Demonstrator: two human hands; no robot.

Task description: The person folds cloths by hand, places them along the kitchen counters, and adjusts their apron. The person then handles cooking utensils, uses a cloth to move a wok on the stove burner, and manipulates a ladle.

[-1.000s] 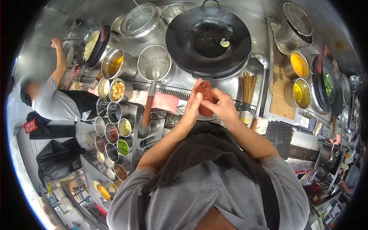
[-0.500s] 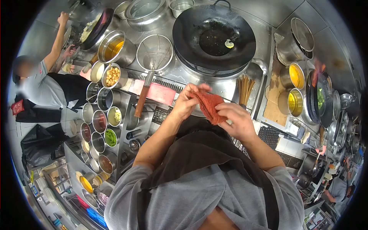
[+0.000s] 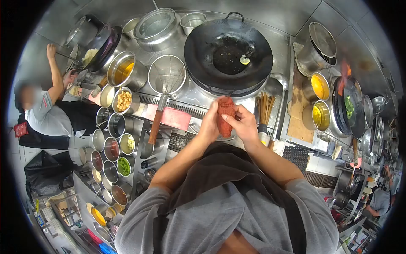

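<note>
A red cloth [image 3: 225, 120], bunched into a narrow bundle, is held between both hands in front of my apron. My left hand [image 3: 211, 122] grips its left side with the fingers wrapped round it. From the other side my right hand [image 3: 246, 122] closes on it, the thumb pressed across the front. Just beyond the hands sits a large black wok [image 3: 228, 53] with a small pale scrap [image 3: 244, 60] on its inner wall. To the left lies a wire strainer [image 3: 167, 76] with a wooden handle. A bamboo brush [image 3: 265, 106] stands to the right of my hands.
Metal containers of ingredients, such as shredded greens [image 3: 124, 167], fill the left side. A folded pink cloth [image 3: 175, 118] lies on the stove edge. Flame [image 3: 346, 70] rises by a wok at the right. A co-worker [image 3: 53, 106] handles another wok at the far left.
The red cloth has gone from spread and folded to a tight, upright bundle. My hands have drawn closer together. The co-worker's raised arm has lowered and shifted left.
</note>
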